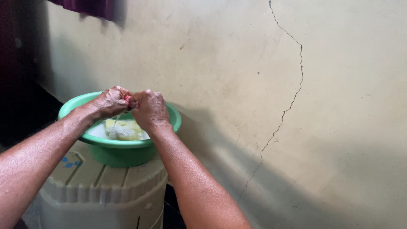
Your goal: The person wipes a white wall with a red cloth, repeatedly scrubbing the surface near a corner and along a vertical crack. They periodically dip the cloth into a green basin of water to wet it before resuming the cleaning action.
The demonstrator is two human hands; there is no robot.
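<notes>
- Two bare forearms, ours, reach up from the near edge toward a green basin [120,149].
- Above the basin's middle, our left hand [111,101] and right hand [148,109] meet knuckle to knuckle, the fingers of both curled tight and clamped on a small red cloth [127,101], only a scrap of which shows between them.
- A thin thread of water appears to fall from the cloth into the basin, so we judge the wringing to be under way, not finished.
- Inside the basin, below the hands, lies a pale yellow cloth [123,130] in milky water, soaked and not yet lifted out.
- Under the basin stands a cream plastic drum [101,191], whose ribbed lid bears it.
- Behind the basin rises a cracked wall [292,97].
</notes>
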